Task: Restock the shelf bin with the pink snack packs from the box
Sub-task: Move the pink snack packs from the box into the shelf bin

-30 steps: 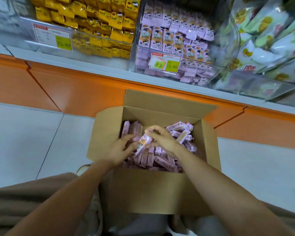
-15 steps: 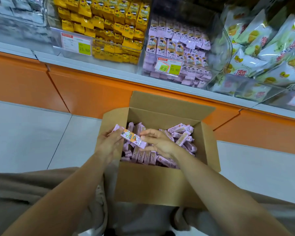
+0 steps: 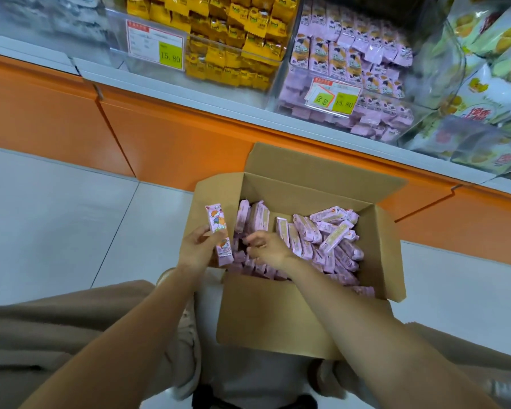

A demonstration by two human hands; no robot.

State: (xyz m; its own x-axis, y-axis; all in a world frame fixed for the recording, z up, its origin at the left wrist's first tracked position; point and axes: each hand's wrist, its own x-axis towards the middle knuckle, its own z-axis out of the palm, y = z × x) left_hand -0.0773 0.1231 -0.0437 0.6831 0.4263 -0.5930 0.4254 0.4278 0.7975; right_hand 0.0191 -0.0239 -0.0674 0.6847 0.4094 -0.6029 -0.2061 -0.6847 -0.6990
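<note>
While the person is leaning over the cardboard box [image 3: 272,314], the left hand [image 3: 199,247] is gripping one pink snack pack [image 3: 219,231] around its lower half, just over the box's left edge. The right hand [image 3: 267,247] is dipping curled fingers into the loose packs [image 3: 331,240] in the box; can't tell if it's actually grabbing one. They're looking light, crinkly, kinda slippery and probably crushable, so pinching mid-pack seems smart. Farther up, the clear shelf bin [image 3: 295,107] is sitting fairly full already, beside the yellow packs [image 3: 233,39].
</note>
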